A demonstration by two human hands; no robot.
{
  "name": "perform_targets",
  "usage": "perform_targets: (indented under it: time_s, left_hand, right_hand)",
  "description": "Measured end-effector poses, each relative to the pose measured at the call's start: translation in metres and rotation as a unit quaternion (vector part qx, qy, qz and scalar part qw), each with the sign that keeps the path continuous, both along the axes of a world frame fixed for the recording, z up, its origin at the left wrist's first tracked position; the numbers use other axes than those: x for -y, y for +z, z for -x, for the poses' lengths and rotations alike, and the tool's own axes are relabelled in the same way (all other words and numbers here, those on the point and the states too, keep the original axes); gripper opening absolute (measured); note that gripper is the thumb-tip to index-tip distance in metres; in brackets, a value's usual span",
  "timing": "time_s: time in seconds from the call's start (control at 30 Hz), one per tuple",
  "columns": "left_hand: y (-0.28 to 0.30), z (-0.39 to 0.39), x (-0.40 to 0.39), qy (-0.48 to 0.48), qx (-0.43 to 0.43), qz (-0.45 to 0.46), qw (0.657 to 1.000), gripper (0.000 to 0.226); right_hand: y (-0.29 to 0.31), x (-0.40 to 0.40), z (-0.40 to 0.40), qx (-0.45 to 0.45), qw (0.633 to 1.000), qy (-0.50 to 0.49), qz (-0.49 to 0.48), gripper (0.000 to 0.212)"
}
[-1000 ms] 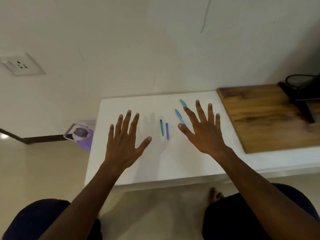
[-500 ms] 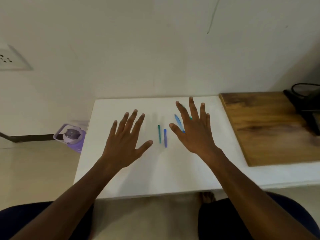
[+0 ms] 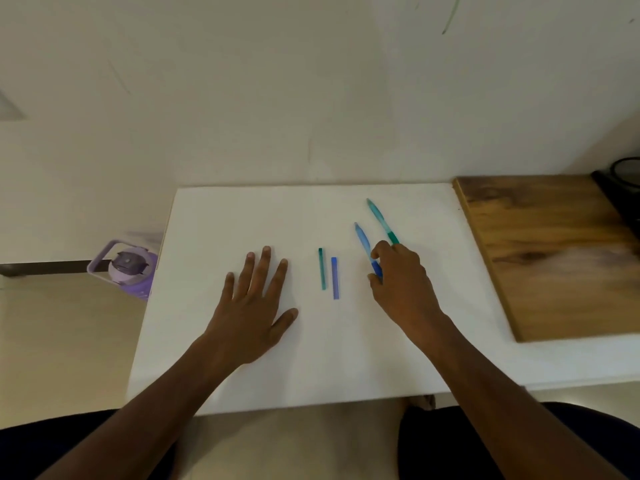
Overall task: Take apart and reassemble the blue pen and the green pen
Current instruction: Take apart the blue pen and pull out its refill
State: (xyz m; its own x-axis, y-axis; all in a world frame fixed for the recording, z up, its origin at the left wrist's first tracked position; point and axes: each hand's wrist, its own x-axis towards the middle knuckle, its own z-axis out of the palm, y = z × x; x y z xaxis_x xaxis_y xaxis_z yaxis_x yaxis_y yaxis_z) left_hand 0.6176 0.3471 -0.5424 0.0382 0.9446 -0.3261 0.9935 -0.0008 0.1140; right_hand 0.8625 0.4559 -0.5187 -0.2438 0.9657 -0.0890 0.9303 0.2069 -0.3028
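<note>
On the white table (image 3: 242,209), a person's right hand (image 3: 401,282) has dropped from its open, hovering spread of a second ago and curled thumb and fingers around the lower end of the blue pen (image 3: 363,242), just right of two short tubes, one green (image 3: 322,268), one blue (image 3: 335,278). The green pen (image 3: 381,220) lies just beyond the blue pen. The left hand (image 3: 249,306) now rests flat, fingers spread, empty, left of the tubes. Handling of the blue pen appears to be starting.
</note>
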Motion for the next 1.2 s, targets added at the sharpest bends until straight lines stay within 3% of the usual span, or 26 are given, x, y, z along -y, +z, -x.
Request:
perform_targets:
  time_s: [0.2, 0.27, 0.33, 0.4, 0.47, 0.53, 0.63, 0.77, 0.9, 1.0, 1.1, 1.2]
  left_hand:
    - [0.013, 0.002, 0.001, -0.001, 0.006, 0.020, 1.000, 0.088]
    - [0.021, 0.003, 0.001, 0.016, 0.036, -0.001, 0.999, 0.082]
    - [0.031, 0.003, -0.003, 0.081, 0.142, -0.070, 0.984, 0.064]
    - [0.040, 0.000, -0.007, 0.182, 0.306, -0.120, 0.927, 0.041]
    - [0.049, -0.005, -0.010, 0.259, 0.448, -0.097, 0.850, 0.029]
    - [0.052, -0.008, -0.008, 0.293, 0.515, -0.080, 0.802, 0.029]
    - [0.051, -0.005, -0.001, 0.325, 0.531, -0.106, 0.775, 0.024]
    - [0.048, 0.005, 0.011, 0.325, 0.530, -0.087, 0.779, 0.019]
    - [0.050, 0.007, 0.020, 0.299, 0.505, -0.080, 0.805, 0.016]
    - [0.051, 0.005, 0.025, 0.281, 0.487, -0.051, 0.825, 0.017]
    - [0.051, 0.003, 0.027, 0.257, 0.463, -0.035, 0.848, 0.017]
    - [0.052, 0.002, 0.025, 0.254, 0.460, -0.029, 0.850, 0.023]
  right_hand:
    - [0.006, -0.001, -0.002, -0.042, 0.998, -0.043, 0.030, 0.033]
    - [0.016, -0.002, -0.003, -0.134, 0.986, -0.081, 0.058, 0.027]
    - [0.029, 0.002, 0.001, -0.285, 0.944, -0.110, 0.123, 0.016]
    - [0.037, 0.016, 0.012, -0.431, 0.872, -0.102, 0.209, 0.015]
    - [0.034, 0.035, 0.028, -0.481, 0.831, -0.070, 0.270, 0.017]
    - [0.026, 0.051, 0.043, -0.447, 0.845, -0.036, 0.291, 0.018]
    - [0.020, 0.059, 0.055, -0.400, 0.868, 0.008, 0.295, 0.017]
    - [0.028, 0.054, 0.062, -0.355, 0.887, 0.078, 0.286, 0.011]
    - [0.032, 0.046, 0.073, -0.371, 0.898, 0.014, 0.235, 0.010]
    - [0.032, 0.041, 0.079, -0.410, 0.879, -0.034, 0.242, 0.020]
    - [0.030, 0.040, 0.082, -0.459, 0.840, -0.051, 0.284, 0.018]
    - [0.027, 0.040, 0.081, -0.460, 0.829, -0.051, 0.313, 0.016]
